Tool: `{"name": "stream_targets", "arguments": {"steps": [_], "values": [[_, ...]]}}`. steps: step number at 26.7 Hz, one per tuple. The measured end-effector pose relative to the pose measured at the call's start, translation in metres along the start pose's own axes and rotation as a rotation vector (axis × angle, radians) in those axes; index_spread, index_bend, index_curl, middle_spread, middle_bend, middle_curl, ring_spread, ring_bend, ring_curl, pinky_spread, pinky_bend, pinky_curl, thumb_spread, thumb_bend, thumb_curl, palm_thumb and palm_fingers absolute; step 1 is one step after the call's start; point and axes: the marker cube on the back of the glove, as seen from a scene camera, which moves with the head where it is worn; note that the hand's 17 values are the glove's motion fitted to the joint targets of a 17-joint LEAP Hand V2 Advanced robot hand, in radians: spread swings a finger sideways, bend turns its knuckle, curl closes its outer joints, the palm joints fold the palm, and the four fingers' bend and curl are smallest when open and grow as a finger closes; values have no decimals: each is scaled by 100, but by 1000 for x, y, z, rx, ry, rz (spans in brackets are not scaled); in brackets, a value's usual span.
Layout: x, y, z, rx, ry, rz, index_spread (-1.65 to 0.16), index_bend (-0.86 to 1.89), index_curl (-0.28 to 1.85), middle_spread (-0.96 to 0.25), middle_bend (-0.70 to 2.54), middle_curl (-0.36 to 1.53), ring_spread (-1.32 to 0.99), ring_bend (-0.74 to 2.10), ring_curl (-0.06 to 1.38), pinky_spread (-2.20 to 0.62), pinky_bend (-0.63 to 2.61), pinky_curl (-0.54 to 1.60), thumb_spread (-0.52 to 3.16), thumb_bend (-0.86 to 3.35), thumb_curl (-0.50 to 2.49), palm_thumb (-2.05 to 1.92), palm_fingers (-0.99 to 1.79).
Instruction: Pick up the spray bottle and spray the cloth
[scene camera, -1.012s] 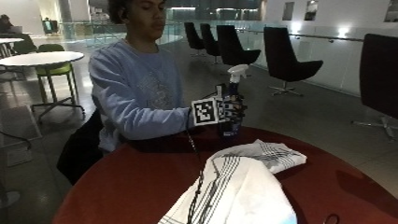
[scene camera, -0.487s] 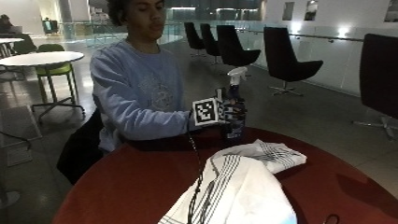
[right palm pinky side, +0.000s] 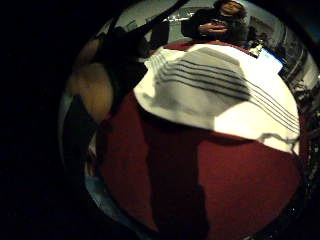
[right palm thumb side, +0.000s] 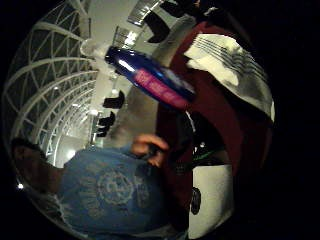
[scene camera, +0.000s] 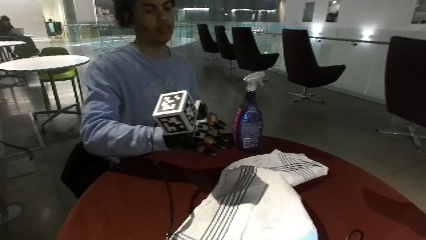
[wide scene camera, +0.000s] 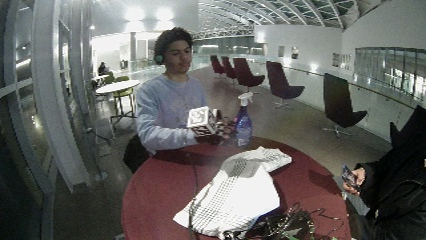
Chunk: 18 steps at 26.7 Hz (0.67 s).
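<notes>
A person in a light blue sweatshirt (scene camera: 126, 100) sits at the far side of a round, dark red desk (scene camera: 133, 200), the gloved right hand (scene camera: 203, 135) raised just left of the one spray bottle (scene camera: 248, 120). The bottle, blue with a white trigger head, stands upright on the desk's far edge; the hand is apart from it, released, its fingers loosely spread and holding nothing. In the thumb-side palm view the bottle (right palm thumb side: 150, 77) shows a pink label and lies close to the palm, with the person's bare hand (right palm thumb side: 150, 150) below it near the sweatshirt.

One cloth (scene camera: 259, 200), white with groups of thin dark stripes, lies crumpled across the middle and near part of the desk, its far end near the bottle's base but not touching it. The little-finger-side palm view looks over the same cloth (right palm pinky side: 220, 95) spread on the red desk top (right palm pinky side: 210, 190).

At the near edge of the desk, in the wide outside view, a tangle of dark cables (wide scene camera: 279, 227) rests by the cloth.

The room is a long hall with a glossy grey floor (scene camera: 333, 120). Five dark high-backed chairs (scene camera: 306, 65) stand along the right-hand wall under small lights. On the far left, one round white table (scene camera: 40, 62) stands with a green chair (scene camera: 56, 75) behind it.
</notes>
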Motion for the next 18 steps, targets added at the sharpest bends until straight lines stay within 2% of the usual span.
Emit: {"name": "stream_targets", "arguments": {"steps": [7,12,18], "values": [[90,72,-62,20,280,151,-33,14,20,-3,28,42,5,41,33,27,34,35,103,-2,54,78,62],[124,108,-79,14,318,232,-33,13,21,-3,28,42,5,41,34,26,32,34,106,-2,51,78,64],[137,121,-83,19,335,254,-32,11,22,-4,29,42,4,41,34,26,30,34,108,-2,49,78,67]]}}
